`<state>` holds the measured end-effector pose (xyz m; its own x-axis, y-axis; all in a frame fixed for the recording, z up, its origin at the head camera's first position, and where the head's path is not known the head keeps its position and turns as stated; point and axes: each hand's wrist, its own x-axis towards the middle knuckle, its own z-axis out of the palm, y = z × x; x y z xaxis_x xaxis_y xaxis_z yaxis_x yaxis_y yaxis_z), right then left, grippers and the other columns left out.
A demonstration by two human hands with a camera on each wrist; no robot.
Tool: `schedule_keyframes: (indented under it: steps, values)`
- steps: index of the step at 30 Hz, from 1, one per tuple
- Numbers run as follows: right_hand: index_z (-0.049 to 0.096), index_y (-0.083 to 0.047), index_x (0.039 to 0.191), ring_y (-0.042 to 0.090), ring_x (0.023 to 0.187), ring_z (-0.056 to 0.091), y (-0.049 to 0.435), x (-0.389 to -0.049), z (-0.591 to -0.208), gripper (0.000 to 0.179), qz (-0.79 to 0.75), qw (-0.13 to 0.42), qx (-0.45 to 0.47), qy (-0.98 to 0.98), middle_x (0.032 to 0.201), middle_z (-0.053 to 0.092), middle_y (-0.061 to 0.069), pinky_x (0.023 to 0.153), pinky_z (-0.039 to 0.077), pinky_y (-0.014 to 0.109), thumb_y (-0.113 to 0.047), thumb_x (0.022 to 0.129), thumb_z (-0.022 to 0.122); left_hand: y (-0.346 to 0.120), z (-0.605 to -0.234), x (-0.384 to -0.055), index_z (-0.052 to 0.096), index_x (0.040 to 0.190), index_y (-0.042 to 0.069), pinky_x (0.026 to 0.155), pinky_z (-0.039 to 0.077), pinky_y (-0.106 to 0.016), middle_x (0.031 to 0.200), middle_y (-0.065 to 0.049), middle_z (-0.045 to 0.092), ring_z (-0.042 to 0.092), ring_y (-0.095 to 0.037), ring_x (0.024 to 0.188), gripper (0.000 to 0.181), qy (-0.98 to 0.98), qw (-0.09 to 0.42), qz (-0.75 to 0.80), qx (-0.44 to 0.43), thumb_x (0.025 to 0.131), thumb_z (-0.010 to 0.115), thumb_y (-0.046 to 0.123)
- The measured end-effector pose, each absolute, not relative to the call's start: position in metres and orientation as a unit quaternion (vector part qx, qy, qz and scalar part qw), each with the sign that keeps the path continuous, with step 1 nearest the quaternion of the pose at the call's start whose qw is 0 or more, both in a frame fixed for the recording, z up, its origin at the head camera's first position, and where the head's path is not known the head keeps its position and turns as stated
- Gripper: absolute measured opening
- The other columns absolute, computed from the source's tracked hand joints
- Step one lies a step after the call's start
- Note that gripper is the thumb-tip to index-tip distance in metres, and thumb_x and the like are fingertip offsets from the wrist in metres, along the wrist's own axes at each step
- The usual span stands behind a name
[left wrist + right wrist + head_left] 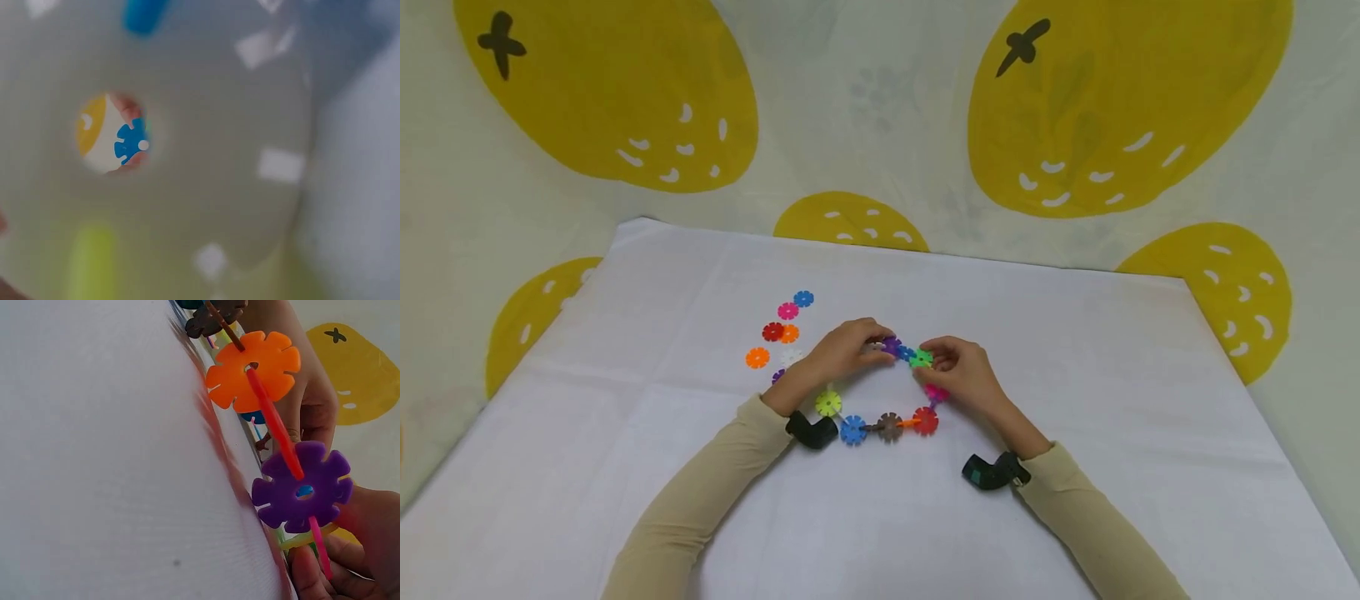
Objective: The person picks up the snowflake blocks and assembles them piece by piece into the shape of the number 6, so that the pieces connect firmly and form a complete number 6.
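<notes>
While fingers [863, 327] grip discs [921, 358], loose pieces [757, 357] lie nearby.

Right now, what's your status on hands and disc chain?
Left hand gripping purple disc. Right hand pinching green disc. Chain looping nearer side. Loose discs off left, nothing seen blocking.

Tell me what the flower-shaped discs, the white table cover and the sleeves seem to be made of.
Flower-shaped discs: probably plastic, smooth and satiny, given even color and clean-cut slots. White table cover: likely cloth, matte, with soft creases. Sleeves: apparently fabric, matte, bunched into folds; fiber unclear.
</notes>
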<state>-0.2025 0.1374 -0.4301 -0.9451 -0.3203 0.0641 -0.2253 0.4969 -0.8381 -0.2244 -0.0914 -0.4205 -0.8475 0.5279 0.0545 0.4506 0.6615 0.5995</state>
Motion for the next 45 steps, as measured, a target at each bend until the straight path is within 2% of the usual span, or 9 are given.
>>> schedule_keyframes:
  steps: [5,11,17,28,31,36,40,42,45]
  values:
    - [0.066,0.003,0.111,0.019,0.076,0.055,0.136,-0.202,-0.427,0.036,-0.481,0.075,-0.140,0.862,0.086,0.062,0.010,0.066,0.048,0.018,-0.011,0.081,0.079,-0.098,-0.418,-0.224,0.061,0.130,0.007,0.093,0.049,-0.034,0.112,-0.007,0.064,0.059,-0.021,0.102,0.049,0.914,0.089,0.310,0.245,0.090,0.071,0.031]
    - [0.061,0.004,0.110,0.018,0.076,0.052,0.138,-0.203,-0.427,0.035,-0.481,0.090,-0.142,0.861,0.086,0.060,0.010,0.066,0.046,0.018,-0.010,0.082,0.077,-0.116,-0.412,-0.219,0.060,0.131,0.009,0.089,0.051,-0.033,0.111,-0.004,0.062,0.057,-0.019,0.100,0.043,0.910,0.095,0.340,0.217,0.095,0.065,0.031]
    - [0.058,0.007,0.109,0.017,0.078,0.052,0.143,-0.202,-0.427,0.036,-0.494,0.102,-0.151,0.850,0.090,0.061,0.014,0.067,0.045,0.017,-0.008,0.082,0.076,-0.138,-0.405,-0.218,0.059,0.130,0.006,0.088,0.051,-0.036,0.114,-0.008,0.062,0.058,-0.021,0.103,0.040,0.910,0.065,0.347,0.218,0.097,0.061,0.028]
    - [0.059,0.005,0.107,0.021,0.079,0.054,0.147,-0.193,-0.423,0.032,-0.495,0.136,-0.150,0.845,0.092,0.060,0.011,0.069,0.048,0.018,-0.011,0.084,0.076,-0.187,-0.405,-0.213,0.063,0.126,0.005,0.091,0.048,-0.043,0.113,-0.011,0.062,0.055,-0.027,0.105,0.036,0.941,0.016,0.295,0.163,0.095,0.065,0.024]
    - [0.059,0.005,0.108,0.021,0.080,0.054,0.146,-0.191,-0.422,0.032,-0.502,0.139,-0.149,0.840,0.092,0.060,0.012,0.069,0.048,0.018,-0.010,0.085,0.075,-0.204,-0.408,-0.210,0.061,0.128,0.004,0.097,0.046,-0.047,0.122,-0.016,0.057,0.048,-0.032,0.117,0.042,0.945,0.013,0.288,0.156,0.092,0.069,0.024]
    - [0.059,0.005,0.108,0.019,0.080,0.053,0.146,-0.192,-0.424,0.031,-0.503,0.140,-0.143,0.841,0.092,0.061,0.011,0.068,0.047,0.017,-0.010,0.085,0.074,-0.230,-0.411,-0.204,0.048,0.141,0.005,0.105,0.037,-0.056,0.141,-0.020,0.040,0.030,-0.038,0.134,0.071,0.946,0.057,0.293,0.125,0.084,0.077,0.035]
    - [0.060,0.005,0.107,0.019,0.079,0.053,0.147,-0.193,-0.426,0.030,-0.506,0.137,-0.142,0.840,0.091,0.060,0.011,0.067,0.046,0.018,-0.011,0.086,0.074,-0.243,-0.411,-0.198,0.045,0.143,0.008,0.098,0.044,-0.052,0.135,-0.018,0.040,0.041,-0.034,0.120,0.082,0.942,0.083,0.311,0.098,0.077,0.082,0.040]
    - [0.060,0.005,0.106,0.019,0.079,0.054,0.147,-0.193,-0.426,0.030,-0.505,0.137,-0.139,0.840,0.091,0.061,0.011,0.067,0.047,0.018,-0.014,0.087,0.074,-0.248,-0.412,-0.196,0.047,0.142,0.007,0.091,0.048,-0.045,0.128,-0.017,0.043,0.047,-0.030,0.108,0.082,0.940,0.084,0.315,0.097,0.076,0.083,0.039]
    - [0.061,0.004,0.105,0.019,0.079,0.055,0.147,-0.193,-0.425,0.030,-0.502,0.141,-0.137,0.843,0.093,0.063,0.012,0.066,0.048,0.020,-0.019,0.089,0.072,-0.253,-0.413,-0.194,0.050,0.138,0.005,0.081,0.048,-0.037,0.118,-0.015,0.048,0.050,-0.026,0.096,0.077,0.939,0.080,0.317,0.105,0.076,0.083,0.037]
